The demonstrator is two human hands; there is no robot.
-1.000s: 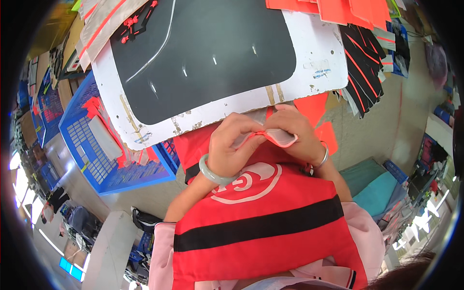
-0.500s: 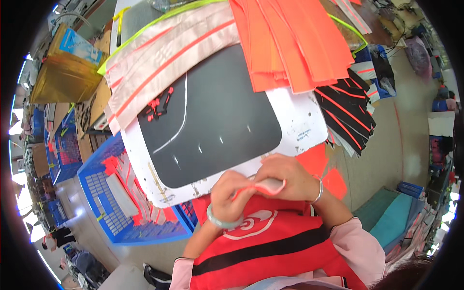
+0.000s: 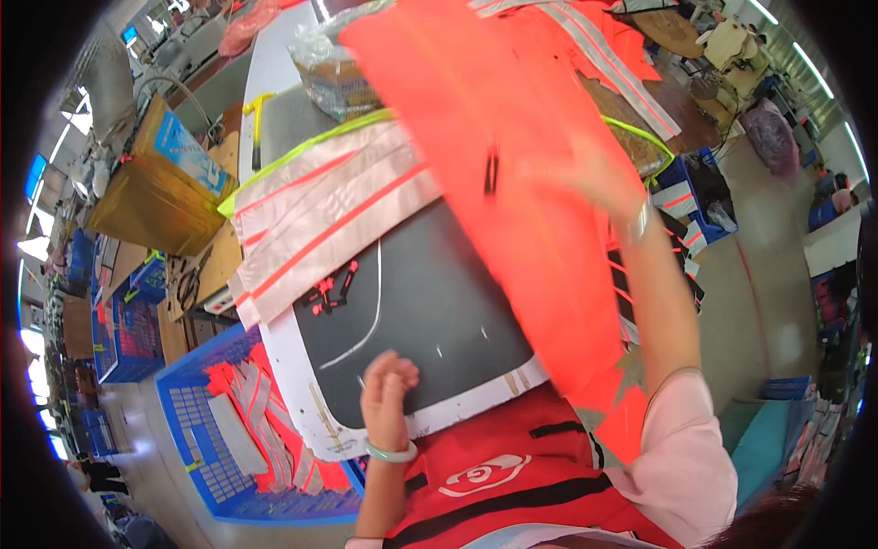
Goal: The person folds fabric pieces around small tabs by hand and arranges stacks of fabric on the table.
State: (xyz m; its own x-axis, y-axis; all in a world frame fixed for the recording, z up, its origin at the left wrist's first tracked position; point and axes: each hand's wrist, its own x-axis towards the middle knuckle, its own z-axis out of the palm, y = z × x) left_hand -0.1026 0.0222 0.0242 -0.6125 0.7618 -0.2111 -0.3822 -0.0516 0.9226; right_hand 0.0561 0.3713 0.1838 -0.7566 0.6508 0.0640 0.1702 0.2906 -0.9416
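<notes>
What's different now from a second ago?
The right hand parted from the left hand and went forward over the orange fabric, which came toward the person. The pinched piece no longer shows. The blue basket stayed beside the board.

From left hand [image 3: 387,403], passable over dark mat [image 3: 439,284] toward one o'clock until barred by orange cloth [image 3: 549,274]; hampered toward eleven by striped strips [image 3: 347,206].

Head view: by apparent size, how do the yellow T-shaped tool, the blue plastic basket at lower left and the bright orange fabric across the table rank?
1. Bright orange fabric, slightly blurred
2. Blue plastic basket
3. Yellow T-shaped tool, clearly smallest
</notes>
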